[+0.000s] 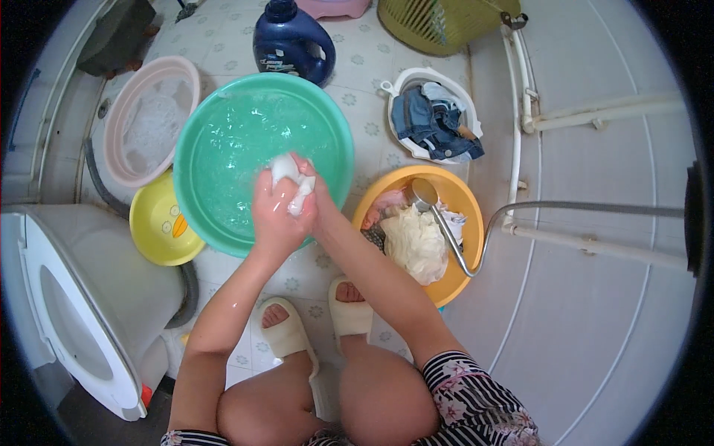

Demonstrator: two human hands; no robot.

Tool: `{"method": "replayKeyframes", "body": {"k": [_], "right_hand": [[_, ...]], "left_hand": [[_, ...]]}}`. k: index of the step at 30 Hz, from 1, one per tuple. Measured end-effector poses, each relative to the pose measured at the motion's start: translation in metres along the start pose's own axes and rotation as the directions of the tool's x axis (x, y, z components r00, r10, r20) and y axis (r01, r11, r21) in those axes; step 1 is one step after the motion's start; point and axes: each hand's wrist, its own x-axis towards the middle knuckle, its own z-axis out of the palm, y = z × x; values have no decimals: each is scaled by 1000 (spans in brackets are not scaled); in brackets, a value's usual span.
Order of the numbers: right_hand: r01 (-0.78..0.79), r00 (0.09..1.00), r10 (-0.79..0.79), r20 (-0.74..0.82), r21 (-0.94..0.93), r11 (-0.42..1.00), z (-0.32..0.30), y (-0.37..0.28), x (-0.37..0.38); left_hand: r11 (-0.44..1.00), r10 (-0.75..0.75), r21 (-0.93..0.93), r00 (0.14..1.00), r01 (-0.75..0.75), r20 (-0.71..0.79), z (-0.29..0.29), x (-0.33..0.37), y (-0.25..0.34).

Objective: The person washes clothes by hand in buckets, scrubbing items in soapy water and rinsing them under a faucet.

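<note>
The room is bounded on the right by a pale wall (595, 327), along which white pipes (517, 82) are run. A tiled floor (374, 123) printed with small grey-green flowers is covered in part by tubs. The left side is taken up by a white toilet (123, 275). Near the middle, a green basin (338, 145) is filled with water. To its right, an orange basin (390, 180) is loaded with a cream cloth (416, 241) and other laundry, over which a metal shower head (422, 193) is laid. Suds (160, 123) are held in a pale pink basin (115, 141) at the left; denim (420, 115) is piled in a white basin (416, 75). A yellow basin (152, 223) is set just beside the green one, and a dark blue bottle (282, 48) is stood behind it.

Over the green basin's near half, a wet white cloth (284, 168) is bunched between the left hand (279, 217) and the right hand (320, 201). The fingers (265, 192) of both are curled tightly around it, with parts of the cloth left exposed.
</note>
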Motion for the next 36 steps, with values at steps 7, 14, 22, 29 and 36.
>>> {"method": "replayKeyframes", "body": {"k": [7, 14, 22, 29, 36], "right_hand": [[-122, 975, 99, -199, -111, 986, -19, 18, -18], [-114, 921, -104, -376, -515, 850, -28, -35, -87], [-317, 943, -52, -328, -841, -439, 13, -139, -207], [-731, 543, -840, 5, -490, -475, -52, -251, -81], [-393, 310, -874, 375, -786, -477, -77, -275, -60]], "left_hand": [[996, -21, -88, 998, 27, 64, 2, -24, -21], [766, 29, -529, 802, 366, 597, -17, -12, -10], [829, -50, -399, 762, 392, 645, -7, -20, 40], [830, -196, -325, 783, 453, 590, -3, -26, 9], [823, -272, -253, 745, 508, 610, -7, -39, -19]]}}
